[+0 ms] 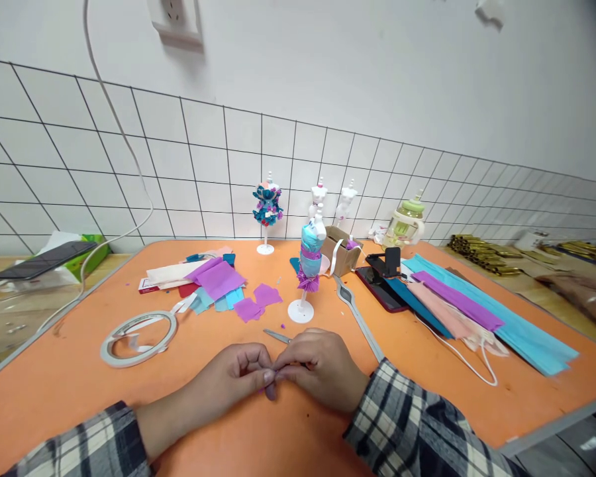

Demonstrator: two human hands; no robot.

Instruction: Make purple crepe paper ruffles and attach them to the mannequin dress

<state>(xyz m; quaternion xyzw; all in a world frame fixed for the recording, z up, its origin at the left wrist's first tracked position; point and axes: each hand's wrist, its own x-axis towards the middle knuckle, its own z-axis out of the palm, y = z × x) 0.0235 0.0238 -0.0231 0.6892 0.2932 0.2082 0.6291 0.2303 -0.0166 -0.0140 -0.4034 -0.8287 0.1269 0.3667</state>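
Observation:
My left hand and my right hand meet low over the orange table, their fingertips pinched together. Between them is a small dull-purple scrap of paper, mostly covered by the fingers. A pointed metal blade, apparently of scissors, sticks out to the left beyond my right hand; the rest of it is hidden, and whether that hand also grips it I cannot tell. Just behind the hands stands a small white dress form wrapped in light blue and purple paper. Purple paper pieces lie to its left.
A roll of double-sided tape lies left. Behind are a decorated dress form, bare white forms, a cardboard box and a bottle. Right are a phone, a grey strap and coloured paper strips.

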